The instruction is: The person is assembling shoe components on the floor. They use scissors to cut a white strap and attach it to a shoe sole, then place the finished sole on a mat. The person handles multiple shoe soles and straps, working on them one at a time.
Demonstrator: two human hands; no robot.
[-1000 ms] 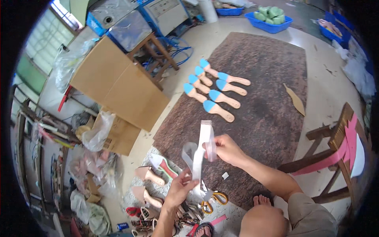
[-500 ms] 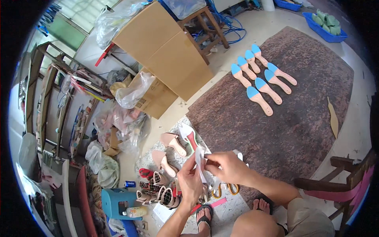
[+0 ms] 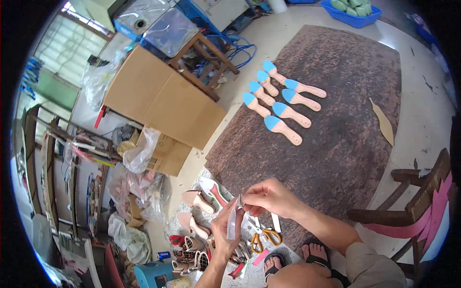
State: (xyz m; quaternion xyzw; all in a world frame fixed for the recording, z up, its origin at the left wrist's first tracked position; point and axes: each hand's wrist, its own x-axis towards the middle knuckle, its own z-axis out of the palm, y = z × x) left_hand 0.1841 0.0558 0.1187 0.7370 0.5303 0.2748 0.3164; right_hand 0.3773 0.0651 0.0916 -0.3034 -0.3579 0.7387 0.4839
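Observation:
My left hand (image 3: 223, 231) is closed on a thin white strip (image 3: 232, 224) that hangs down between its fingers. At the strip's upper end, my right hand (image 3: 269, 198) pinches with thumb and fingers; its fingertips touch the left hand's work, and a small greyish bit shows there. Just below the hands lie scissors with orange handles (image 3: 265, 240). Left of them are two beige mule shoes, one farther away (image 3: 198, 200) and one nearer (image 3: 193, 224), and a white sole piece with a red middle (image 3: 213, 190).
Several pink insoles with blue toes (image 3: 290, 133) lie on a dark mottled mat (image 3: 345, 120). A tan leaf-shaped piece (image 3: 382, 124) rests at its right edge. Large cardboard (image 3: 163, 98) stands left, a wooden chair (image 3: 413, 201) right, a blue stool (image 3: 152, 274) lower left.
My view has swung, so the mat and insoles sit farther left and lower. The white strip now hangs lower from the left hand, and the right hand has turned at its upper end.

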